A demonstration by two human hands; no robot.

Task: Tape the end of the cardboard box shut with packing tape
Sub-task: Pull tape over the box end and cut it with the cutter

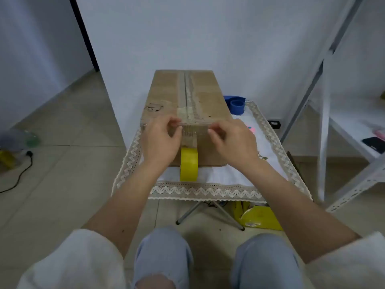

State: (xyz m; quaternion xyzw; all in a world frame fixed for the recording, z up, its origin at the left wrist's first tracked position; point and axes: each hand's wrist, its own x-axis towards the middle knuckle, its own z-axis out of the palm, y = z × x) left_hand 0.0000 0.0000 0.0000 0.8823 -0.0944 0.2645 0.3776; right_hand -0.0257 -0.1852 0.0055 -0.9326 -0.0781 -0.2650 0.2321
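A brown cardboard box [166, 90] lies lengthwise on a small table, with clear tape along its top centre seam. A yellow roll of packing tape [188, 165] stands against the box's near end face, joined to it by a strip that runs up over the near top edge. My left hand [160, 140] grips that edge just left of the strip, fingers on top and thumb on the end face. My right hand [233, 140] grips the same edge just right of the strip, fingers curled.
The table carries a white cloth with a lace border [208, 190]. A blue tape dispenser [236, 104] sits right of the box. A grey metal rack [325, 142] stands at the right, a yellow bag [260, 220] under the table, a black cable [20, 174] on the floor at left.
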